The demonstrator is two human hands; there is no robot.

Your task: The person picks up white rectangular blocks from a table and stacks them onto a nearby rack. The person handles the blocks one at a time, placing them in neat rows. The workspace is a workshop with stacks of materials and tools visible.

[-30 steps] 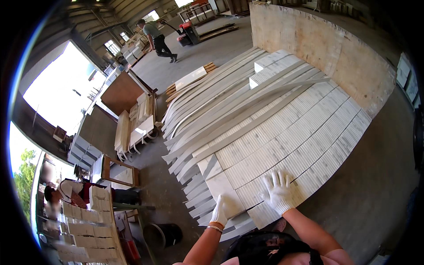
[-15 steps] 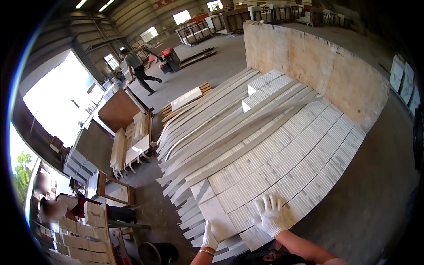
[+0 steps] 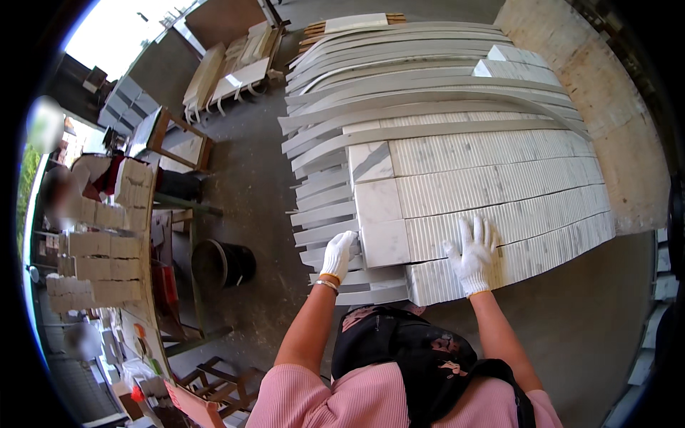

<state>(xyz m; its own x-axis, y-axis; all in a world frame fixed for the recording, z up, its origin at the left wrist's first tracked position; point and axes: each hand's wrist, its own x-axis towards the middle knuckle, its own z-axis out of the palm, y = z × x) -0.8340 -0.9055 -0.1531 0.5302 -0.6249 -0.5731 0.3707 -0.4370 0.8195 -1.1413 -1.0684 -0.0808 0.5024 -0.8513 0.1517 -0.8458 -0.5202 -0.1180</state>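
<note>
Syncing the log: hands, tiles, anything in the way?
Right hand spread on tiles. Left hand by their left end, contact unclear. Strips lie across far tiles.

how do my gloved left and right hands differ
The white-gloved left hand holds its fingers together; the white-gloved right hand spreads them. The left hand is beside a smooth white tile; the right hand is on ribbed white pieces. The left hand has a pale wristband; the right hand has none. Both are gloved.

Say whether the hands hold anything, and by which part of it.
The right hand rests spread on the stacked white pieces, holding nothing. The left hand is at their left end; whether it grips anything cannot be told.
</note>
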